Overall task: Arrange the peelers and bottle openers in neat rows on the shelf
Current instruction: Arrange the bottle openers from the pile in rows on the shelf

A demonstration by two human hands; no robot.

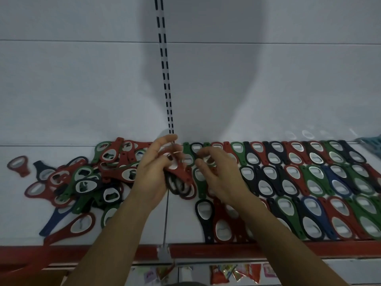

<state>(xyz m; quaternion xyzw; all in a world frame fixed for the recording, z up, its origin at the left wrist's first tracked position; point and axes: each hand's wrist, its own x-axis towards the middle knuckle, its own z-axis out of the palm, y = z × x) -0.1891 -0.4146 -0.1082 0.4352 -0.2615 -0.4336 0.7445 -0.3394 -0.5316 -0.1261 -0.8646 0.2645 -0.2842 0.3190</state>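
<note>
My left hand (153,172) grips a small stack of bottle openers (180,180), red on top with dark ones beneath, above the middle of the white shelf (144,226). My right hand (216,172) hovers just right of the stack with fingers curled, fingertips near a dark opener (203,156) in the back row; whether it pinches it is unclear. A loose pile of openers (88,180) in red, green and dark blue lies to the left. Overlapping rows of openers (309,182) fill the shelf's right half.
A lone red opener (18,165) lies at the far left. The shelf's red front edge (206,250) runs below my forearms. A slotted upright (166,79) stands on the back wall. Packets (233,273) hang below. A teal item (371,142) sits far right.
</note>
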